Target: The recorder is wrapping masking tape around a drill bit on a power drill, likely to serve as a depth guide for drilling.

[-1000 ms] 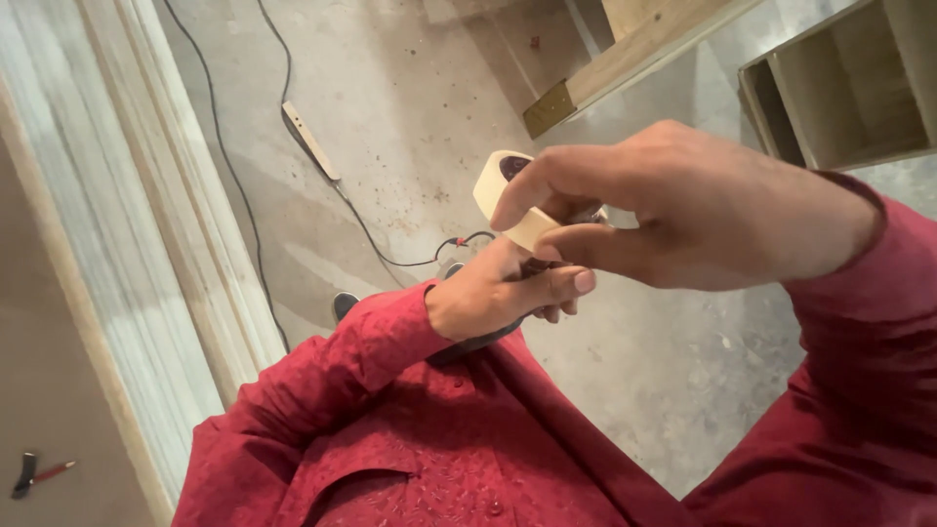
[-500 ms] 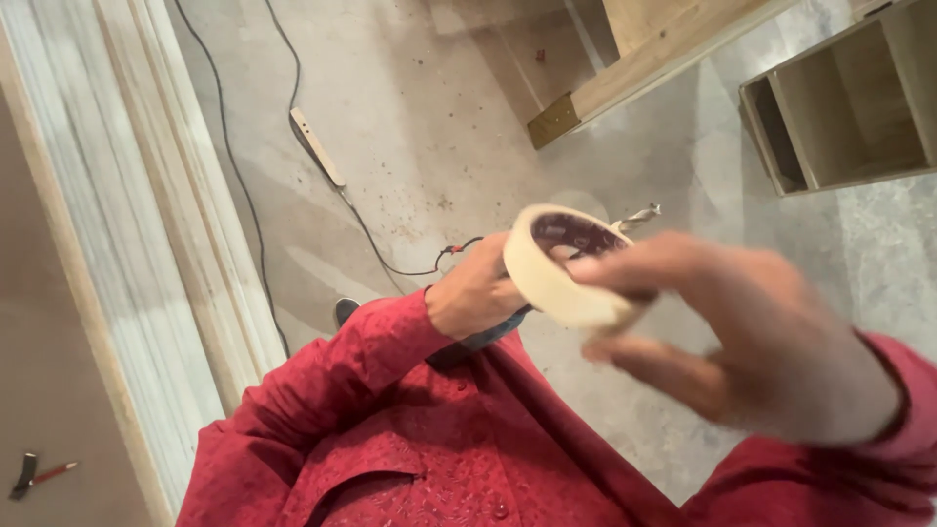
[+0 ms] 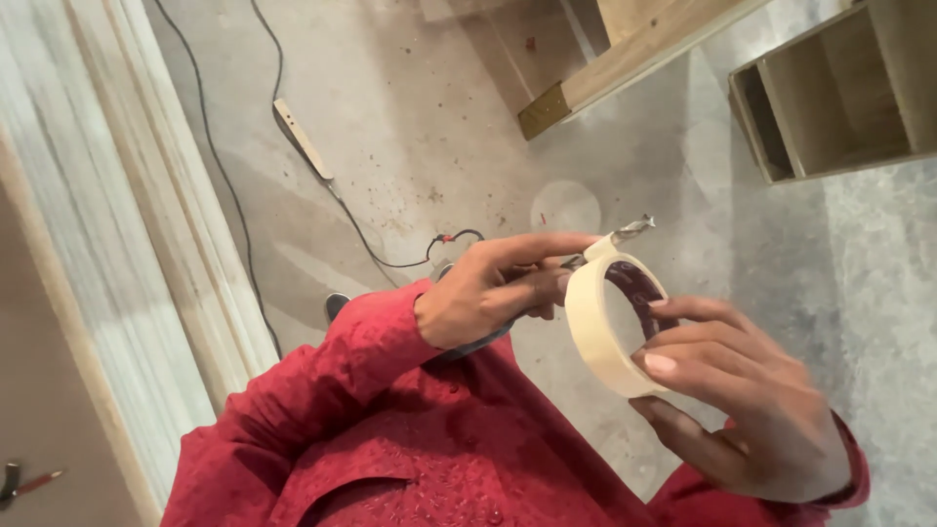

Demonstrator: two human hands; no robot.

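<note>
Masking tape roll (image 3: 610, 327): cream/beige ring, fairly wide band, dark reddish inner core visible through the opening, held in the air above the floor at mid-frame, tilted so its open face points toward the right hand. Right hand (image 3: 742, 400) grips it from the right: fingers curled together, fingertips (image 3: 659, 363) pressed on the rim and outer band, one finger reaching into the core. A short free tape end sticks up at the top of the roll, against a metal drill bit (image 3: 630, 229) with a spiral tip pointing up-right. Left hand (image 3: 498, 288) comes in from the left, index finger stretched out straight to the tape end and the bit, the other fingers folded closed around a dark tool, mostly hidden, so can't tell what kind. Both arms in red sleeves (image 3: 322, 410). Below: grey concrete floor (image 3: 439, 127) with dust and small debris. A black cable (image 3: 229, 185) runs down along the floor's left side, past a small pale wood strip (image 3: 303, 139). Pale board stack (image 3: 127, 244) along the left edge. Wooden beam (image 3: 634, 59) near the top edge, open wooden cabinet box (image 3: 839, 88) in the top-right corner. Small red-handled tool (image 3: 29, 483) at bottom-left corner.
</note>
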